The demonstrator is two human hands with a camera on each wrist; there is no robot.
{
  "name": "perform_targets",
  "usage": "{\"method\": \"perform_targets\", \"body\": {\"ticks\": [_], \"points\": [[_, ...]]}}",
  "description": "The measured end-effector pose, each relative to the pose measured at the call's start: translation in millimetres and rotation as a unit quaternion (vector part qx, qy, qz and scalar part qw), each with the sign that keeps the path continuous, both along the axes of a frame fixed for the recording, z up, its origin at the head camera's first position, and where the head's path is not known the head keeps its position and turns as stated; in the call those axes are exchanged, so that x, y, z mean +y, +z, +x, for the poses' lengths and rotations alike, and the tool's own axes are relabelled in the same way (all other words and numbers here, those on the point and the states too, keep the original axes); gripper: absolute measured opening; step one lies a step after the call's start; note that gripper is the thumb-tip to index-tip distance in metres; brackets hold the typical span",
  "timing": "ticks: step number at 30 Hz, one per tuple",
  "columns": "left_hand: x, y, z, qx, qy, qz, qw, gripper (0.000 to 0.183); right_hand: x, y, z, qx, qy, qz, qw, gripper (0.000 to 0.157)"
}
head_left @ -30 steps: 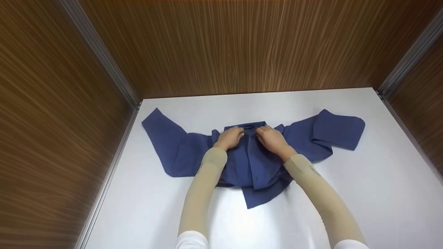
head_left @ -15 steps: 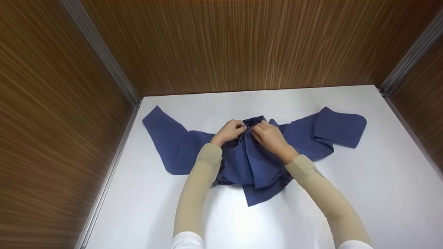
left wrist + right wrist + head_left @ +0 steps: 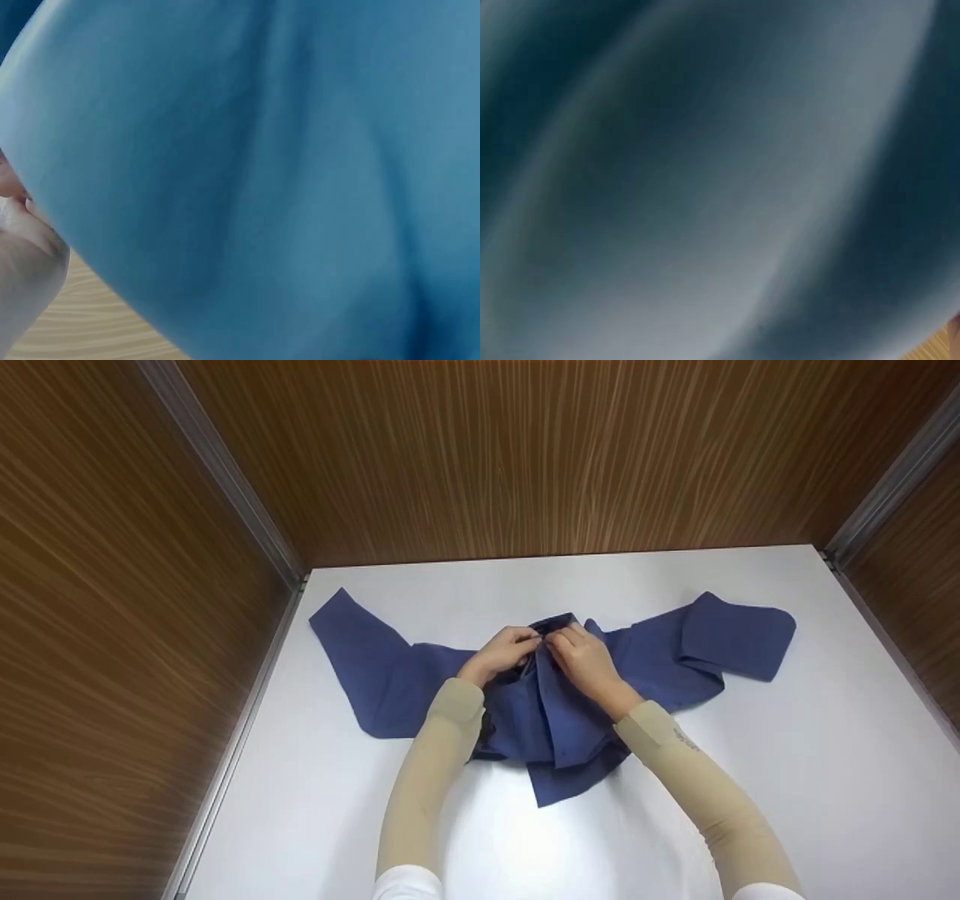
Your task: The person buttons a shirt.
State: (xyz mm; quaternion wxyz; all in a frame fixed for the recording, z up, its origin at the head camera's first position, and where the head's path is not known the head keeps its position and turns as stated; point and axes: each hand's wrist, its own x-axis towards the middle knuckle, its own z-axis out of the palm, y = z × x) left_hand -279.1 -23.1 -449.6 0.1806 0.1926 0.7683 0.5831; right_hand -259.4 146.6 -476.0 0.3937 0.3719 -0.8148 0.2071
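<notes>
A navy blue button-front shirt [image 3: 525, 727] lies bunched in the head view, its sleeves spread to both sides. At its collar [image 3: 556, 620], my left hand [image 3: 496, 655] pinches the cloth at the top of the front opening. Close beside it, my right hand [image 3: 591, 664] pinches the other front edge; the fingertips of both hands nearly meet. Whatever lies between the fingertips is too small to make out. Shirt cloth [image 3: 240, 180] fills most of the left wrist view, with part of a hand at the left edge. Blurred cloth [image 3: 705, 180] covers nearly all the right wrist view.
The shirt lies on a white table [image 3: 262, 810]. Wood-grain panels [image 3: 480, 457] enclose it at the back and both sides, with metal strips [image 3: 225, 472] at the corners. The right sleeve [image 3: 739, 637] is folded over on itself.
My left hand has moved right toward my right hand, drawing the collar's left side inward and leaving the cloth bunched there. The spread sleeves have barely moved.
</notes>
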Motion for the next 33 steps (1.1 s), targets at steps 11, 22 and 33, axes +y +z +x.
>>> {"method": "perform_targets", "body": {"ticks": [11,22,33], "points": [[2.6,-3.8,3.2,-0.054,0.010,0.001,0.9985,0.016,-7.6,-7.2,2.2,-0.006,-0.036,-0.009,0.999,0.005],[0.7,0.3,11.6,-0.002,-0.041,-0.025,0.9989,0.013,-9.5,-5.8,1.2,-0.050,-0.044,-0.005,0.998,0.005],[6.6,16.8,25.6,0.033,-0.030,-0.018,0.9988,0.015,-7.9,-6.7,-1.8,-0.125,-0.078,-0.008,0.989,0.009]]}}
